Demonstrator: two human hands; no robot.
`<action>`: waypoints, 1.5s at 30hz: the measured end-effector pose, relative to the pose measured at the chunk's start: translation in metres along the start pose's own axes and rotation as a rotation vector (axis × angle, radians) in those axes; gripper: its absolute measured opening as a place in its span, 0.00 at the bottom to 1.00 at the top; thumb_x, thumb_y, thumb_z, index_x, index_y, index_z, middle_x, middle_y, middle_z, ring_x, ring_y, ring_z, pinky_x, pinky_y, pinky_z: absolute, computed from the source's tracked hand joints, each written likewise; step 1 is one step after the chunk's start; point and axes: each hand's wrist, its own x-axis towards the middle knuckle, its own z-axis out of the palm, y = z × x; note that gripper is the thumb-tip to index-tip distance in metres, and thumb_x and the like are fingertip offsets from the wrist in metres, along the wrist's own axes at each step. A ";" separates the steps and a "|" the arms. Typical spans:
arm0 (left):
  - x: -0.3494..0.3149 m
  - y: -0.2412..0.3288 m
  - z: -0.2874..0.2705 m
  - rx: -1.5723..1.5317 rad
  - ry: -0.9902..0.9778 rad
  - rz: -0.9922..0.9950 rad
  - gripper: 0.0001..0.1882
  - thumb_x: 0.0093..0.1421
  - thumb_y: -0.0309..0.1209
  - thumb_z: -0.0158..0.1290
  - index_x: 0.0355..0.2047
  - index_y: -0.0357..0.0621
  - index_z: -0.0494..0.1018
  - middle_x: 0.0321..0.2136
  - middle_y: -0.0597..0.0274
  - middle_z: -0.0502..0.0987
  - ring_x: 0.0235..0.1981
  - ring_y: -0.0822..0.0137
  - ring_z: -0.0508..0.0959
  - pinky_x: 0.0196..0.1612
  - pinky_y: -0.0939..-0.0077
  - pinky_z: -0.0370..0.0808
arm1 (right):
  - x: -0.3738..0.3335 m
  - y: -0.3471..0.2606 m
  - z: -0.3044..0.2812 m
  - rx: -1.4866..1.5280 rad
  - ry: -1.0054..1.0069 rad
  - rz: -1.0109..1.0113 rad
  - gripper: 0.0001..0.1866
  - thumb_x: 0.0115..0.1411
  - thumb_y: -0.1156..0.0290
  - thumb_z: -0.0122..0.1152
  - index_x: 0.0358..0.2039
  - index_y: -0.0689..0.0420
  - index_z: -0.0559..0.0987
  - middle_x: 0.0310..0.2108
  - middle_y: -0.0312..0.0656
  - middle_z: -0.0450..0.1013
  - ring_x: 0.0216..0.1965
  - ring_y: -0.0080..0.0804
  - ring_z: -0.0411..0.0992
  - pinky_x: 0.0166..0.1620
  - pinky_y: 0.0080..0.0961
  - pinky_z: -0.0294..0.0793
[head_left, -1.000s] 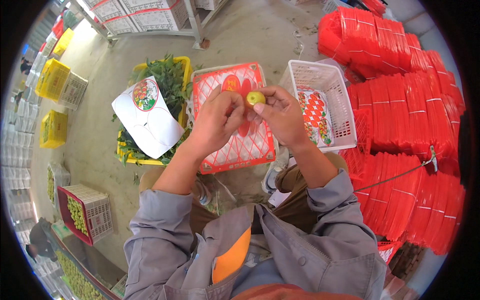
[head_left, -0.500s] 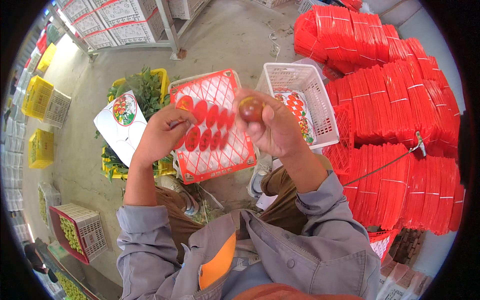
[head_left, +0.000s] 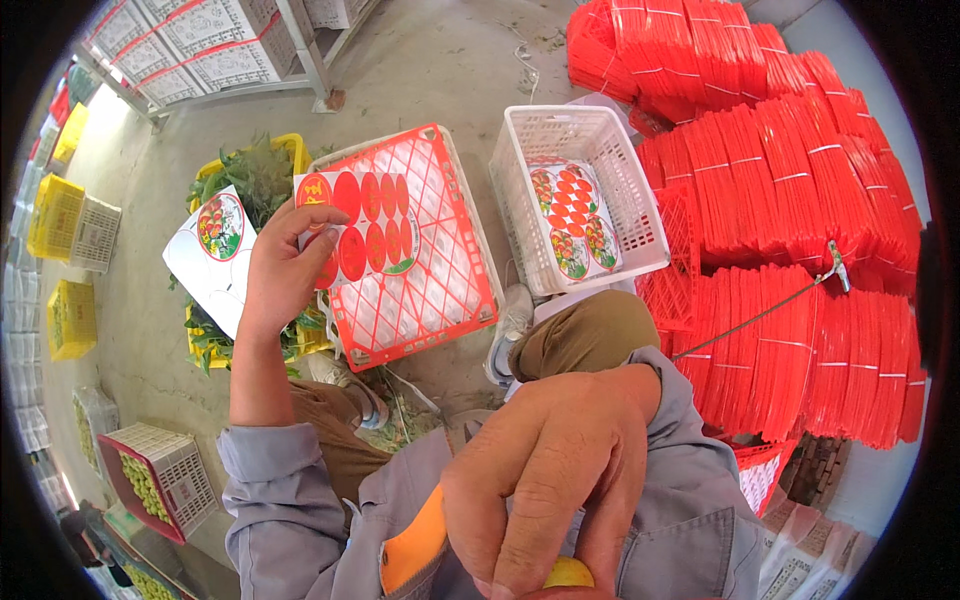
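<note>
A sheet of red oval stickers (head_left: 372,222) is pinched at its left edge by my left hand (head_left: 283,262). It is above a crate with a red lattice lid (head_left: 450,300), over white wrapped contents. My right hand (head_left: 565,455) is drawn in close to my chest, its fingers closed round a round fruit (head_left: 568,573). Only a yellow patch of the fruit shows clearly; the fingers hide most of it. Left of the crate, a white sheet with one round picture label (head_left: 220,228) lies on a yellow crate of green leaves (head_left: 265,165).
A white plastic basket (head_left: 655,258) with printed label sheets (head_left: 578,222) stands right of the lidded crate. Bundled red mesh stacks (head_left: 770,185) fill the right side. White boxes (head_left: 215,45) sit on a rack at back left. A crate of green fruit (head_left: 175,480) is at lower left.
My right hand has come back and down from beside the sticker sheet to my chest with the fruit. My left hand and the sheet have shifted slightly left.
</note>
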 end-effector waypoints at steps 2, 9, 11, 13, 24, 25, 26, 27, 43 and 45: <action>0.001 -0.001 0.000 -0.008 0.012 -0.005 0.09 0.63 0.20 0.55 0.42 0.39 0.81 0.39 0.62 0.75 0.39 0.71 0.76 0.44 0.77 0.72 | -0.002 -0.001 0.004 0.043 0.070 -0.008 0.24 0.59 0.70 0.75 0.53 0.69 0.79 0.47 0.54 0.74 0.42 0.41 0.79 0.41 0.29 0.81; 0.000 0.000 0.001 -0.042 0.043 -0.054 0.09 0.63 0.19 0.54 0.42 0.38 0.80 0.41 0.64 0.75 0.41 0.73 0.75 0.45 0.78 0.71 | 0.004 -0.016 0.004 0.161 0.159 0.104 0.23 0.59 0.68 0.75 0.51 0.68 0.80 0.47 0.52 0.74 0.41 0.43 0.79 0.40 0.32 0.80; 0.003 -0.002 0.002 -0.070 0.054 -0.061 0.09 0.63 0.19 0.54 0.43 0.38 0.80 0.42 0.64 0.74 0.41 0.73 0.75 0.46 0.79 0.71 | 0.002 -0.027 -0.004 0.168 0.182 0.229 0.26 0.59 0.64 0.76 0.51 0.70 0.80 0.45 0.52 0.74 0.39 0.42 0.79 0.40 0.33 0.81; 0.004 -0.003 0.000 -0.084 0.075 -0.049 0.09 0.64 0.19 0.54 0.43 0.38 0.80 0.42 0.64 0.74 0.42 0.73 0.75 0.46 0.79 0.71 | 0.000 -0.027 0.000 0.222 0.320 0.232 0.28 0.58 0.57 0.76 0.51 0.63 0.79 0.46 0.50 0.74 0.46 0.40 0.75 0.48 0.37 0.77; 0.006 -0.009 -0.003 -0.077 0.190 -0.002 0.08 0.63 0.21 0.56 0.42 0.39 0.81 0.38 0.65 0.75 0.38 0.74 0.74 0.42 0.79 0.70 | -0.052 -0.004 -0.079 0.271 0.699 0.155 0.28 0.62 0.56 0.72 0.55 0.54 0.69 0.50 0.49 0.72 0.42 0.33 0.76 0.41 0.23 0.75; 0.005 -0.009 -0.003 -0.076 0.198 -0.023 0.08 0.63 0.21 0.56 0.42 0.39 0.81 0.37 0.65 0.75 0.37 0.75 0.74 0.42 0.80 0.70 | -0.054 -0.004 -0.080 0.267 0.725 0.168 0.27 0.61 0.56 0.73 0.53 0.53 0.70 0.49 0.48 0.74 0.41 0.32 0.75 0.40 0.24 0.75; 0.005 -0.009 -0.003 -0.062 0.210 -0.039 0.08 0.63 0.21 0.56 0.42 0.40 0.81 0.37 0.66 0.74 0.37 0.75 0.74 0.41 0.80 0.70 | -0.054 -0.004 -0.079 0.269 0.746 0.183 0.27 0.61 0.57 0.73 0.52 0.53 0.70 0.48 0.47 0.75 0.41 0.32 0.75 0.39 0.25 0.74; 0.005 -0.009 -0.004 -0.043 0.222 -0.020 0.08 0.63 0.21 0.56 0.42 0.40 0.81 0.36 0.66 0.74 0.36 0.75 0.73 0.40 0.80 0.70 | -0.054 -0.004 -0.078 0.278 0.770 0.190 0.26 0.60 0.57 0.74 0.51 0.53 0.71 0.46 0.47 0.76 0.40 0.31 0.75 0.39 0.26 0.74; 0.006 -0.010 -0.002 -0.079 0.256 -0.031 0.09 0.63 0.20 0.55 0.43 0.40 0.80 0.39 0.65 0.75 0.40 0.74 0.75 0.44 0.80 0.71 | -0.065 -0.001 -0.078 0.295 0.755 0.219 0.28 0.62 0.60 0.71 0.58 0.57 0.73 0.51 0.49 0.76 0.49 0.41 0.78 0.49 0.35 0.79; 0.008 -0.010 -0.001 -0.068 0.270 0.028 0.09 0.63 0.19 0.55 0.43 0.40 0.80 0.40 0.65 0.76 0.40 0.74 0.75 0.44 0.80 0.71 | -0.064 -0.001 -0.077 0.271 0.727 0.231 0.29 0.61 0.61 0.72 0.58 0.58 0.73 0.51 0.49 0.76 0.50 0.40 0.77 0.50 0.36 0.79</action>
